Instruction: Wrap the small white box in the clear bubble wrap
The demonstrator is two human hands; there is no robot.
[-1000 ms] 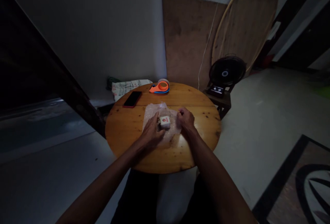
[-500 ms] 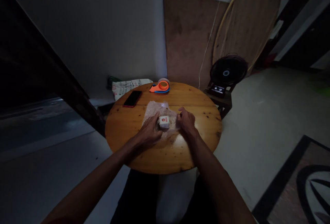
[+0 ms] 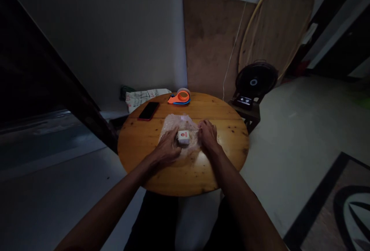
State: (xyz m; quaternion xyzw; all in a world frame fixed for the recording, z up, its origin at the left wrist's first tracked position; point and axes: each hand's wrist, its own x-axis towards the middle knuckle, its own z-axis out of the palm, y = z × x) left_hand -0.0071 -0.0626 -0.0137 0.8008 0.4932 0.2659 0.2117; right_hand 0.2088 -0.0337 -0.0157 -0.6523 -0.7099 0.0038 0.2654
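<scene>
A small white box with a red mark (image 3: 184,137) lies on a sheet of bubble wrap (image 3: 177,123) in the middle of a round wooden table (image 3: 138,143). My left hand (image 3: 167,147) rests against the box's left side, fingers pressed onto the wrap. On the box's right, my right hand (image 3: 207,135) has its fingers curled over the wrap's right edge. The light is dim and the fingertips are hard to make out.
A dark phone (image 3: 148,110) lies at the table's far left. An orange tape dispenser (image 3: 179,97) sits at the far edge. A black fan (image 3: 254,81) stands on a low stool to the right. Wooden boards (image 3: 211,42) lean on the wall behind.
The near edge of the bubble wrap has drawn in toward the box. My right hand shifted slightly left and flattened onto the wrap; my left hand stays beside the box.
</scene>
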